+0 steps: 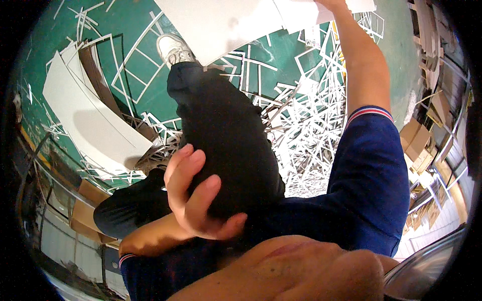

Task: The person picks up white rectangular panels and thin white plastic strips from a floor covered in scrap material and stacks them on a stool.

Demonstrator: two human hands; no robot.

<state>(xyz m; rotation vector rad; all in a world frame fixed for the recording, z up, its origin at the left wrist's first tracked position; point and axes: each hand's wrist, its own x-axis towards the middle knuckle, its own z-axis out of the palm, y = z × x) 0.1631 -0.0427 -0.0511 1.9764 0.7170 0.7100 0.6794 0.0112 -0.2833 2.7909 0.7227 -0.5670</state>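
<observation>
1. Green floor (150, 80), strewn with white strips (306, 125).
2. White sheet (226, 25) at the top, above the black-trousered leg (226, 135) and shoe (173, 48).
3. Board stack (90, 120) lies to the left.
4. Right hand (329, 4) reaches the sheet's edge; its fingers are cut off, grip unclear.
5. Left hand (198, 198) rests open on the leg, fingers loosely spread.

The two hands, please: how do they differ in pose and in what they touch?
The left hand rests near the body on the black trouser leg, fingers loosely curled; the right hand, arm stretched out, reaches the white sheets at the picture's top edge, its fingers mostly cropped. Both are bare.
</observation>
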